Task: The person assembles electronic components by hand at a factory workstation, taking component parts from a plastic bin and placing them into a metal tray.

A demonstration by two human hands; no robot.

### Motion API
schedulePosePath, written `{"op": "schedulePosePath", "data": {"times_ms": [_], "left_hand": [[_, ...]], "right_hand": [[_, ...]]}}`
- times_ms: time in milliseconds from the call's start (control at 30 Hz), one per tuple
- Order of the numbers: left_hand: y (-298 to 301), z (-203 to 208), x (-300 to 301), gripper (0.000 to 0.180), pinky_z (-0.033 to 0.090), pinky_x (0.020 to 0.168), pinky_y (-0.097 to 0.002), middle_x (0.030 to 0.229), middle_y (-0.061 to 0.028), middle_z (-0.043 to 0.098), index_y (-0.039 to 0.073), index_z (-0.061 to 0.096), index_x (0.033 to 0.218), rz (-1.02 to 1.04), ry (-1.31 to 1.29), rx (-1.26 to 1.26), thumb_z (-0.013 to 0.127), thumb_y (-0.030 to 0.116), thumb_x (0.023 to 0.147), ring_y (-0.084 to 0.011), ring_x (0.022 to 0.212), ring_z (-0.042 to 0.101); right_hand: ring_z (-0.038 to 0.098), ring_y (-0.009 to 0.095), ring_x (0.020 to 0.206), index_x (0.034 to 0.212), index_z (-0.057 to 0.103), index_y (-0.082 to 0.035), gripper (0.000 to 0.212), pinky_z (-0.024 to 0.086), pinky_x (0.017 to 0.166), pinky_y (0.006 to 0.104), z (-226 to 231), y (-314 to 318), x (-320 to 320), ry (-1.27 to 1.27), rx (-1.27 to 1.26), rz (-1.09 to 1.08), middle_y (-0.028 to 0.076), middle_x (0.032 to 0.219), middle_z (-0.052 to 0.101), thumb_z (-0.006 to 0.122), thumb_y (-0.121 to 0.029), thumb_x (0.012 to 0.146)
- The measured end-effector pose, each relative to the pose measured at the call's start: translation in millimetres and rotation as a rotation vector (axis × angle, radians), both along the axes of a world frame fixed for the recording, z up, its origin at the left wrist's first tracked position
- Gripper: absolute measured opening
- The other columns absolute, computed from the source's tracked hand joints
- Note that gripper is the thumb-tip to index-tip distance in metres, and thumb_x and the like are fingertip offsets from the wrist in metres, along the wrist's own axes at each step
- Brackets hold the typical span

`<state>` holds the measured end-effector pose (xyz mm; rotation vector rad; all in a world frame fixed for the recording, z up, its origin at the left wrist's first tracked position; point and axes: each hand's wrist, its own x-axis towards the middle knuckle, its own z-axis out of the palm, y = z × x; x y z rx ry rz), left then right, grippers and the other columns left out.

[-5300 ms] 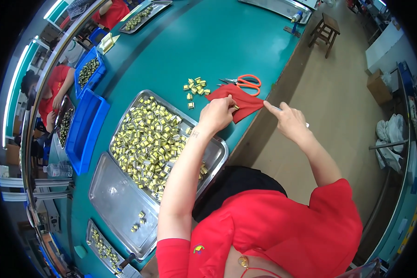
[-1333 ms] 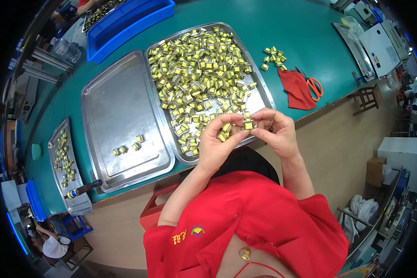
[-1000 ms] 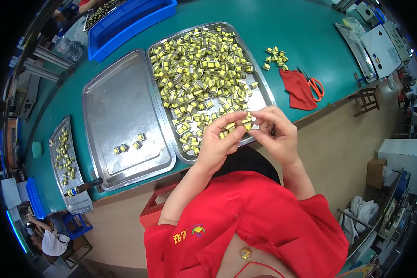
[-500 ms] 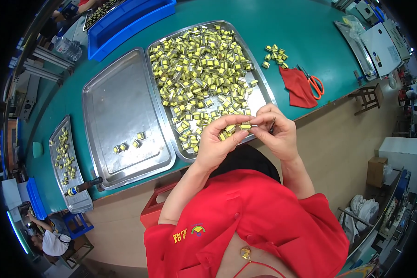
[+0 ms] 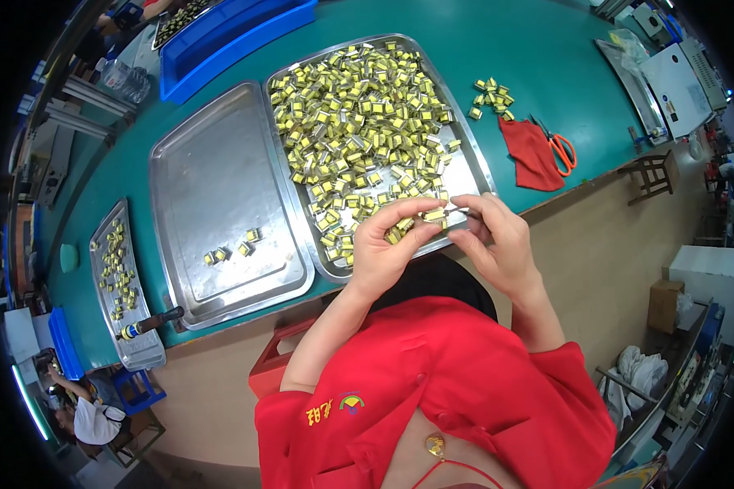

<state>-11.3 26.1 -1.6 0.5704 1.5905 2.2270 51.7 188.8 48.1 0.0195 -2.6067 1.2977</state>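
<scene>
My left hand [image 5: 383,248] pinches a small yellow-taped transformer [image 5: 435,216] between thumb and index finger, over the near right corner of the full metal tray [image 5: 470,175]. A second transformer [image 5: 396,235] shows beneath that index finger, near the palm. Close beside it, my right hand [image 5: 497,243] has its fingers curled, the thumb and index finger near the held transformer's right end. Something thin and pale shows at these fingertips, too small to name. Many like transformers [image 5: 367,122] are heaped in this tray.
Left of it, a second metal tray [image 5: 212,163] holds several transformers. A narrow tray [image 5: 143,346] with more parts and a dark-handled tool [image 5: 151,323] lies farther left. Orange-handled scissors [image 5: 563,153], a red cloth [image 5: 532,155] and loose transformers [image 5: 492,98] lie right. A blue bin [image 5: 228,45] stands behind.
My right hand has drawn slightly right and down, away from the transformer, its thumb and index finger now farther apart. My left hand keeps its pinch. The whole view has shifted slightly.
</scene>
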Motion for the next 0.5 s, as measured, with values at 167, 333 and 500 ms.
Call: {"op": "schedulePosePath", "data": {"times_ms": [167, 333, 500], "left_hand": [[-3, 6, 2, 0.026, 0.045, 0.077, -0.0235, 0.100, -0.0070, 0.065, 0.001, 0.065, 0.103, 0.070, 0.164, -0.118, 0.066, -0.004, 0.078, -0.0114, 0.086, 0.057], [-3, 5, 1, 0.026, 0.046, 0.078, -0.0250, 0.099, -0.0086, 0.064, 0.000, 0.065, 0.102, 0.079, 0.257, -0.135, 0.064, -0.006, 0.077, -0.0151, 0.092, 0.058], [-4, 9, 2, 0.025, 0.046, 0.079, -0.0266, 0.098, -0.0088, 0.065, 0.000, 0.066, 0.101, 0.086, 0.289, -0.193, 0.064, -0.006, 0.077, -0.0175, 0.094, 0.059]], "right_hand": [[0.051, 0.023, 0.059, 0.090, 0.059, -0.005, 0.032, 0.039, 0.051, 0.0331, 6, -1, -3, 0.264, 0.589, 0.007, 0.007, 0.071, 0.048, 0.062, -0.037, 0.083], [0.050, 0.022, 0.059, 0.080, 0.057, -0.007, 0.034, 0.038, 0.050, 0.0343, 10, -2, -5, 0.260, 0.722, 0.033, 0.005, 0.068, 0.045, 0.059, -0.041, 0.083], [0.049, 0.021, 0.059, 0.077, 0.055, -0.008, 0.034, 0.037, 0.050, 0.0331, 11, -2, -6, 0.267, 0.791, 0.034, 0.004, 0.067, 0.042, 0.059, -0.042, 0.084]]}}
